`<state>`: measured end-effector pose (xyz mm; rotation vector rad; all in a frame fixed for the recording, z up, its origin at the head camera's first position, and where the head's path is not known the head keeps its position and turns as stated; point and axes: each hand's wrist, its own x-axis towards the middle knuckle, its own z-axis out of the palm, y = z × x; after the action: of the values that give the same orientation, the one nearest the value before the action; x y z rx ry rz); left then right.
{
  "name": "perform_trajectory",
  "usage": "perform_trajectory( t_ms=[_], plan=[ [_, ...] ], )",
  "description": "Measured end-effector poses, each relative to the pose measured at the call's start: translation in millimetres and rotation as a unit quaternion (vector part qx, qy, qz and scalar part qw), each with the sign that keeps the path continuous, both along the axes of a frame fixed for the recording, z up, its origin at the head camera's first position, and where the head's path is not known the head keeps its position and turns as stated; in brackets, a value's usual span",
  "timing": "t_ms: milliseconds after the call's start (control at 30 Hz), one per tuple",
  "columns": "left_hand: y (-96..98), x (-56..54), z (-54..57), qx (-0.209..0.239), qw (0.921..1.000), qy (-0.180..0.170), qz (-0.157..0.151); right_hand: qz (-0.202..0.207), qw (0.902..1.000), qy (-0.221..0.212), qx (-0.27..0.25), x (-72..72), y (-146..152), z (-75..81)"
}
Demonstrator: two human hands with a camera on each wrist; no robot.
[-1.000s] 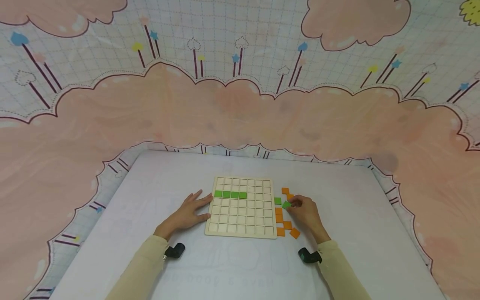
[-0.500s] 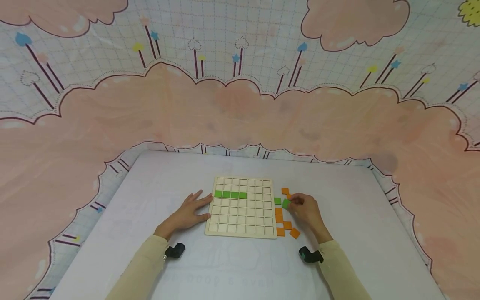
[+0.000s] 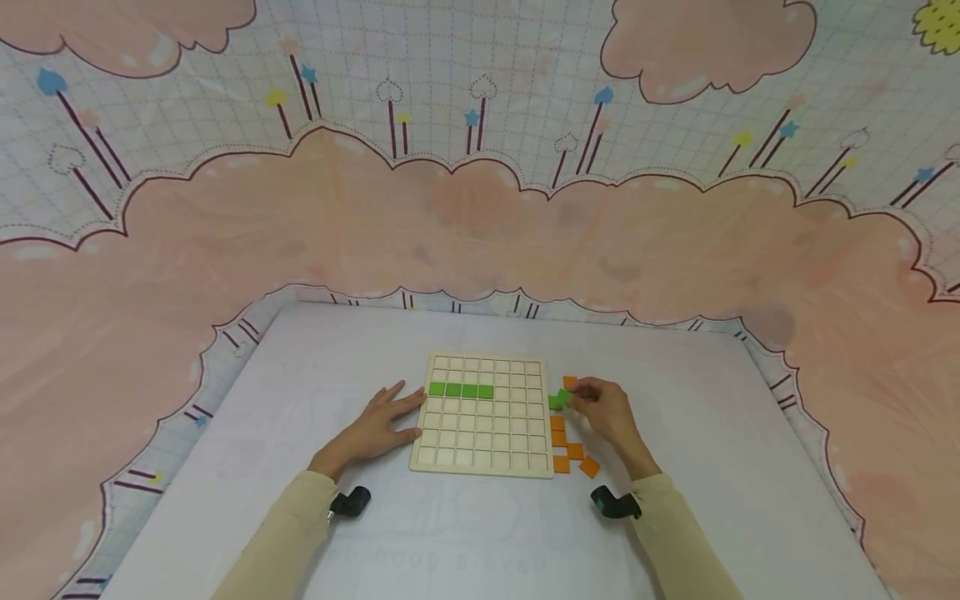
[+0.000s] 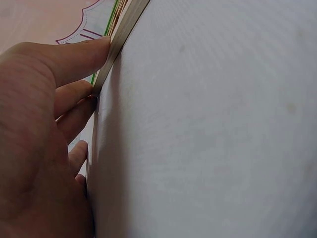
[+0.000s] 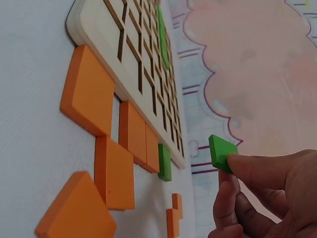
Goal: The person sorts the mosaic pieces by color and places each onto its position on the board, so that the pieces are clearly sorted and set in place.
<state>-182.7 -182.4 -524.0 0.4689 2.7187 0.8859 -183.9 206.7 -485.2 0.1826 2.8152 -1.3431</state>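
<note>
Though near board edge [image 3: 548, 433], tile [image 5: 223, 151] (aloft)

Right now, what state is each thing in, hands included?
Board: flat, partly filled.
Four green tiles: seated in one row.
Loose green tile: beside the board.
Held green tile: pinched, in the air.
Orange tiles: outside the board.
Left hand: touching the board's left edge.
Right hand: pinching the held green tile.

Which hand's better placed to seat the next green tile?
Right, probably: the right hand pinches a green tile beside the board; the left hand touches the board's opposite edge, no tile in it.
</note>
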Motion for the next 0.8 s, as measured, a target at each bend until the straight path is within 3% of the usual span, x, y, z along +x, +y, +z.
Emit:
perform_trajectory(
  t_ms=[800],
  plan=[
    [0.1,-2.4,0.7,0.000,0.9999,-0.001,-0.011,0.013,0.9989,-0.005,-0.046,-12.6,-40.1,2.6]
  ],
)
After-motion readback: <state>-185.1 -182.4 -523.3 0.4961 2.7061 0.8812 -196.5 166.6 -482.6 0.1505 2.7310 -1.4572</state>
